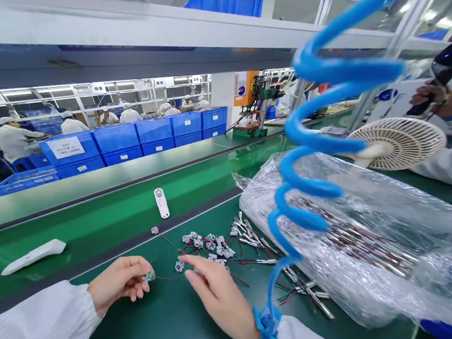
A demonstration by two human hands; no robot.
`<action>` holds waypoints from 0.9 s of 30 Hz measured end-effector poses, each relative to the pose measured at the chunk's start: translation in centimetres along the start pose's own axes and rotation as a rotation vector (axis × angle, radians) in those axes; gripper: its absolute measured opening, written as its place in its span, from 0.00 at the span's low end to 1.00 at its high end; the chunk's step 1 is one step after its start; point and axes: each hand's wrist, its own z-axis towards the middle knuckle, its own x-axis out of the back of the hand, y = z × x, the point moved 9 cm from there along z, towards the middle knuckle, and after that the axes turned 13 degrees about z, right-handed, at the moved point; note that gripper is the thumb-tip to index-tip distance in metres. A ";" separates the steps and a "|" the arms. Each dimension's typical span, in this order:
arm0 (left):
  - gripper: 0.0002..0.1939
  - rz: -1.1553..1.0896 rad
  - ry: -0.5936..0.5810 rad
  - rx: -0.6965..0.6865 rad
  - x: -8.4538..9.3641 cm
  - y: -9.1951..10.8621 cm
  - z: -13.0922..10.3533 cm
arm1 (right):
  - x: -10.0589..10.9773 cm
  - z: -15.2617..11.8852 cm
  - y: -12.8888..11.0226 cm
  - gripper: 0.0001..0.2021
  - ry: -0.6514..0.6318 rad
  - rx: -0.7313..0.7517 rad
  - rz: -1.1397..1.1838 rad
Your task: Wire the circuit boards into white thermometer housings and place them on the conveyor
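Observation:
Between the thumb and fingers of my left hand [122, 281] is a small green-and-white part [148, 276], with thin dark red wires trailing to the right. My right hand [216, 291], wearing a blue wrist strap [265, 327], has thumb and index finger apart beside a small grey-white plastic piece [179, 266] on the dark green table. Behind it lies a loose pile of similar white pieces [221, 248] with wires. Several silvery metal cylinders [251, 236] with wires spread right of the pile. One more white piece [155, 230] lies apart near the belt's edge.
A coiled blue cord [306, 136] hangs ahead of my right arm. A clear plastic bag [354, 232] of wired cylinders covers the right side. White housings [161, 203] lie on the green belt [107, 211]. A fan [400, 143] and another person's hand [437, 99] are at right.

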 end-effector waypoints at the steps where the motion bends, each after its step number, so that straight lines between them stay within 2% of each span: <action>1: 0.13 -0.019 -0.021 -0.004 -0.5 0.3 -0.4 | -1.0 0.2 -0.3 0.11 -0.068 0.027 -0.073; 3: 0.15 -0.053 -0.063 -0.024 -1.6 0.8 -0.9 | -3.1 0.1 -0.3 0.09 -0.207 0.035 -0.177; 5: 0.17 -0.074 -0.075 -0.047 -2.3 1.3 -1.1 | -4.4 -0.3 -0.2 0.10 -0.266 0.037 -0.240; 8: 0.21 -0.018 0.023 -0.050 -2.0 1.6 -1.3 | -4.7 -0.8 -0.6 0.13 -0.198 0.074 -0.474; 11: 0.19 0.054 0.076 -0.003 -1.6 1.6 -1.8 | -4.8 -1.4 -1.6 0.07 -0.146 0.143 -0.754; 14: 0.16 0.045 0.073 0.045 -2.0 1.7 -2.6 | -5.2 -1.8 -2.7 0.08 -0.143 0.221 -0.853; 18: 0.12 -0.007 0.124 0.026 -2.4 1.9 -3.2 | -5.4 -2.7 -4.7 0.12 -0.013 0.403 -0.951; 20: 0.11 -0.030 0.150 0.014 -2.6 1.7 -3.1 | -5.7 -3.0 -5.1 0.12 0.021 0.434 -0.965; 22: 0.10 -0.058 0.156 0.011 -2.8 1.3 -2.8 | -6.4 -3.1 -5.0 0.12 -0.026 0.427 -0.994; 25: 0.09 -0.110 0.145 0.019 -3.0 0.5 -2.2 | -7.2 -3.0 -4.6 0.08 -0.169 0.360 -1.002; 27: 0.08 -0.146 0.150 -0.001 -2.6 0.2 -1.8 | -7.1 -2.9 -4.4 0.04 -0.274 0.292 -0.928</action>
